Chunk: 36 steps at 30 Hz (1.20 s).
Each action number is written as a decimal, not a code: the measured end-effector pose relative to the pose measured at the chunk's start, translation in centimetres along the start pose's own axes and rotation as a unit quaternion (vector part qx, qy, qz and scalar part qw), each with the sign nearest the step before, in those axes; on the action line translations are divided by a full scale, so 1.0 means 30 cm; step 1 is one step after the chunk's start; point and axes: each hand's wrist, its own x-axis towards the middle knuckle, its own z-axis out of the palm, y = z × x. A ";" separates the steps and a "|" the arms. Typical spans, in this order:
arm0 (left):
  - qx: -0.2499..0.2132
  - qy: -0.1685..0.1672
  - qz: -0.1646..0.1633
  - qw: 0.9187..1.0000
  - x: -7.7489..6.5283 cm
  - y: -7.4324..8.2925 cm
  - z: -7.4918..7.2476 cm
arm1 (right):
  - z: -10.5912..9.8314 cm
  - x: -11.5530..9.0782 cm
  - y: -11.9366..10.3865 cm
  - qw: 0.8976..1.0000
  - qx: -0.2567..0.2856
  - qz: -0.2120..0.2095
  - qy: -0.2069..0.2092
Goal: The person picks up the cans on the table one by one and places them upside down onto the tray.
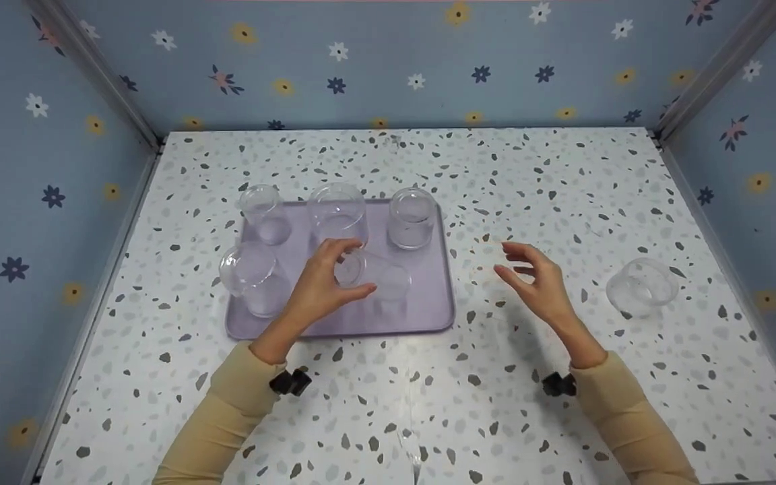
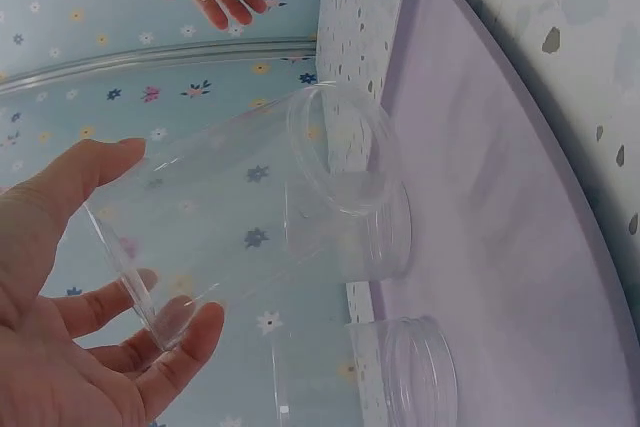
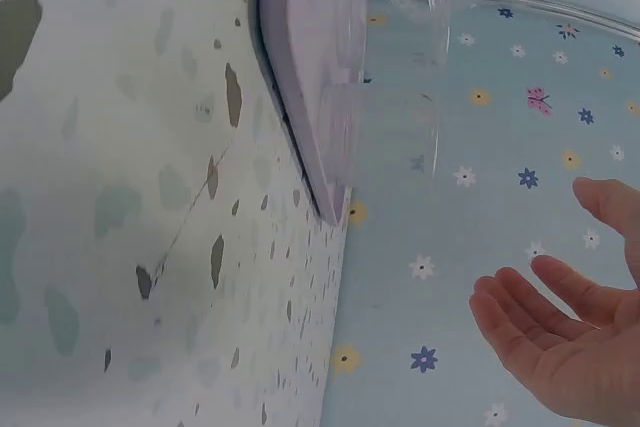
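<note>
My left hand (image 1: 324,283) grips a clear plastic cup (image 2: 230,187) by its end, thumb on one side and fingers on the other. This cup is tilted on its side above the lilac tray (image 2: 500,207), its other end pointing right in the head view. To the right of the tray, my right hand (image 1: 537,283) hovers over the table with its fingers loosely bent and nothing between them. In the right wrist view, the palm of that hand (image 3: 570,332) shows, fingers spread apart from the thumb.
Several clear cups stand on the tray: one at back left (image 1: 260,202), one at back middle (image 1: 337,212), one at back right (image 1: 411,219), one at front left (image 1: 256,279). Another clear cup (image 1: 640,288) is on the speckled table at right. Flowered panels (image 1: 388,60) enclose the table.
</note>
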 end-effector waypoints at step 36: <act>0.169 -0.140 -0.096 0.971 0.039 -0.005 -0.069 | -0.344 -0.019 0.180 0.951 -0.279 0.092 -0.093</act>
